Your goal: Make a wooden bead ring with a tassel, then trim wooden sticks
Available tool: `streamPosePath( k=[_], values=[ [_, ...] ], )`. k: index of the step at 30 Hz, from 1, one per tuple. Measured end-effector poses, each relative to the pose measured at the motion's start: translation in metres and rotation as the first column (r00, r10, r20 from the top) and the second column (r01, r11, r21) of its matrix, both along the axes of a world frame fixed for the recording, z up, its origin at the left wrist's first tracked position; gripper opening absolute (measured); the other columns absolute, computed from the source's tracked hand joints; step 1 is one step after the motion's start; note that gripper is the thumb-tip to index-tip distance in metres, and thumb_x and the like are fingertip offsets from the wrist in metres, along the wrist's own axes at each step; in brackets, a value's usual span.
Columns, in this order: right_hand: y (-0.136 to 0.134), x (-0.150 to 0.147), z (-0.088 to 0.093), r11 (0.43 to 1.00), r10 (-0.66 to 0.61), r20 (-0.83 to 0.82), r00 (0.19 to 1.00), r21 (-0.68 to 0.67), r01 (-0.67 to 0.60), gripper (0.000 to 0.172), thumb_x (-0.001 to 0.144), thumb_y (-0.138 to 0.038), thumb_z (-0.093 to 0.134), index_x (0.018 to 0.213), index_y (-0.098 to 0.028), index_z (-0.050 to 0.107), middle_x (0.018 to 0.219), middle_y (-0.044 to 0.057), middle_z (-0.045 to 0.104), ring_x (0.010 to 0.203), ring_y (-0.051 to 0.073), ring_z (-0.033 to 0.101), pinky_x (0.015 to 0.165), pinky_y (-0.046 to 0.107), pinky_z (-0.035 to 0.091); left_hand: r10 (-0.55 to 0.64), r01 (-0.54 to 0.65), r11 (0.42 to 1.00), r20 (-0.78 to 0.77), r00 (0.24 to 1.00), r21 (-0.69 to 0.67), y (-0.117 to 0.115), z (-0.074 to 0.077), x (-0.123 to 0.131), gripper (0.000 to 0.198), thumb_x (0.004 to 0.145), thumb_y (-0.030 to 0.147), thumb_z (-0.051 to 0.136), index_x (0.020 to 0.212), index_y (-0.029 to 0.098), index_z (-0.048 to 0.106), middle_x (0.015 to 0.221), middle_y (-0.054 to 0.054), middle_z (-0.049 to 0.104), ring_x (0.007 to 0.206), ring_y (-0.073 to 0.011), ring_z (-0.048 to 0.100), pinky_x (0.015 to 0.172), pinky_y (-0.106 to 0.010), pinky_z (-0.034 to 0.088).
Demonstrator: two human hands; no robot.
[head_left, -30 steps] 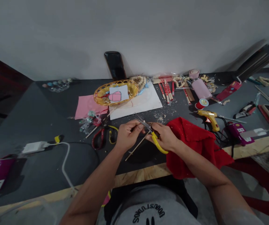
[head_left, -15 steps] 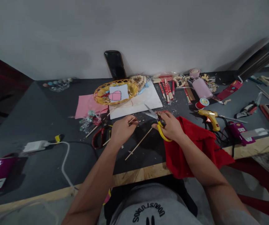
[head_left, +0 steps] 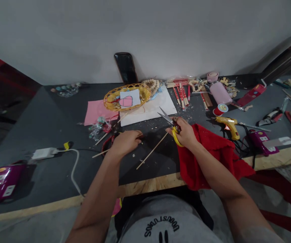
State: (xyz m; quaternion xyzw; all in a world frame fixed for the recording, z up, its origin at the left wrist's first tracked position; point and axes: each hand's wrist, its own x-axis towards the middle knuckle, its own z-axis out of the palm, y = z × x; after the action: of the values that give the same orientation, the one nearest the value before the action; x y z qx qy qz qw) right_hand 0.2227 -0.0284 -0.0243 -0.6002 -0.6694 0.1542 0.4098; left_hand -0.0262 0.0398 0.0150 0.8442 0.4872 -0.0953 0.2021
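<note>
My right hand (head_left: 184, 132) is closed around scissors (head_left: 167, 118) with yellow handles, their blades slightly parted and pointing up and left. From its fingers a thin wooden stick (head_left: 152, 151) slants down to the left over the dark table; whether the fingers grip it or it only lies beneath them I cannot tell. My left hand (head_left: 126, 143) is closed on another thin wooden stick (head_left: 100, 154), whose ends show at the fingertips and behind the wrist. Partly hidden behind that hand is a red-handled tool (head_left: 107, 143). Red cloth (head_left: 206, 155) lies under my right forearm.
At the back, a yellow basket (head_left: 145, 88) rests on a white board (head_left: 158, 109), near a phone (head_left: 125, 67) leaning on the wall. Wrapped chopsticks (head_left: 181, 94), red thread (head_left: 218, 109) and a yellow glue gun (head_left: 228, 126) are rightward. A charger cable (head_left: 75, 168) lies left.
My left hand has moved left and slightly down, carrying its stick away from the scissors. The right hand stays near its place, with the scissors turned a little more upward.
</note>
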Motion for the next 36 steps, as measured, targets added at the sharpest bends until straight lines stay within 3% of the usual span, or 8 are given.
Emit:
streamPosePath(
  k=[8,11,13,16,20,23,31,36],
  values=[
    [0.000,0.001,-0.004,1.000,0.019,0.013,1.000,0.007,-0.020,0.054,0.086,-0.057,0.060,0.120,-0.014,0.061,0.100,0.011,0.066,0.084,0.021,0.060,0.076,0.032,0.051,-0.043,0.044,0.999,0.013,0.999,-0.030,-0.003,-0.004,0.002,0.014,0.079,0.023,0.057,0.074,0.024,0.070,0.082,-0.005,0.074,0.079,-0.0233,0.066,0.062,-0.027,0.037],
    [0.001,0.001,-0.006,0.999,0.023,-0.003,1.000,0.029,-0.022,0.052,0.085,-0.056,0.062,0.119,-0.016,0.061,0.103,0.011,0.067,0.083,0.021,0.061,0.077,0.033,0.053,0.001,0.009,0.999,0.223,0.975,-0.044,-0.005,0.000,0.008,0.018,0.082,0.028,0.055,0.077,0.022,0.070,0.087,-0.004,0.074,0.080,-0.0211,0.065,0.067,-0.027,0.039],
    [0.001,0.000,-0.005,0.997,0.036,-0.004,0.999,0.064,-0.036,0.050,0.085,-0.056,0.062,0.118,-0.018,0.062,0.106,0.012,0.068,0.087,0.022,0.062,0.079,0.034,0.054,0.105,-0.078,0.994,0.454,0.885,-0.078,-0.008,0.005,0.015,0.021,0.083,0.035,0.056,0.084,0.020,0.071,0.089,-0.003,0.074,0.078,-0.0187,0.063,0.069,-0.026,0.042],
    [-0.003,-0.004,-0.001,0.990,0.077,0.035,0.996,0.117,-0.081,0.049,0.085,-0.057,0.062,0.117,-0.020,0.063,0.109,0.012,0.068,0.096,0.024,0.062,0.086,0.036,0.054,0.318,-0.209,0.948,0.699,0.641,-0.240,-0.016,0.014,0.029,0.026,0.077,0.041,0.064,0.087,0.018,0.070,0.078,-0.001,0.070,0.067,-0.0141,0.058,0.061,-0.023,0.042],
    [-0.009,-0.010,0.005,0.987,0.107,0.124,0.986,0.104,-0.121,0.051,0.084,-0.056,0.063,0.120,-0.020,0.063,0.103,0.011,0.068,0.096,0.024,0.063,0.085,0.035,0.055,0.573,-0.217,0.819,0.743,0.345,-0.531,-0.021,0.018,0.045,0.022,0.063,0.032,0.071,0.078,0.016,0.066,0.057,0.004,0.057,0.044,-0.0066,0.040,0.044,-0.019,0.030],
    [-0.012,-0.013,0.008,0.990,0.101,0.172,0.980,0.083,-0.116,0.052,0.084,-0.056,0.064,0.121,-0.019,0.063,0.101,0.011,0.067,0.095,0.024,0.063,0.084,0.035,0.056,0.639,-0.206,0.769,0.733,0.234,-0.605,-0.021,0.015,0.050,0.019,0.057,0.025,0.070,0.073,0.016,0.063,0.052,0.006,0.051,0.040,-0.0043,0.033,0.039,-0.018,0.023],
    [-0.013,-0.014,0.010,0.997,0.050,0.231,0.972,0.045,-0.062,0.054,0.084,-0.056,0.065,0.122,-0.018,0.064,0.100,0.011,0.067,0.095,0.024,0.064,0.083,0.034,0.056,0.612,-0.278,0.789,0.741,0.278,-0.548,-0.022,0.014,0.048,0.021,0.058,0.027,0.070,0.076,0.016,0.065,0.050,0.007,0.047,0.040,-0.0046,0.034,0.038,-0.018,0.021],
    [-0.012,-0.015,0.005,0.996,0.055,0.235,0.970,0.053,-0.069,0.050,0.084,-0.052,0.066,0.122,-0.019,0.065,0.100,0.011,0.069,0.094,0.023,0.066,0.082,0.032,0.056,0.581,-0.245,0.814,0.756,0.301,-0.527,-0.022,0.013,0.048,0.022,0.062,0.033,0.071,0.076,0.017,0.064,0.049,0.008,0.043,0.041,-0.0051,0.031,0.040,-0.019,0.021]
  ],
)
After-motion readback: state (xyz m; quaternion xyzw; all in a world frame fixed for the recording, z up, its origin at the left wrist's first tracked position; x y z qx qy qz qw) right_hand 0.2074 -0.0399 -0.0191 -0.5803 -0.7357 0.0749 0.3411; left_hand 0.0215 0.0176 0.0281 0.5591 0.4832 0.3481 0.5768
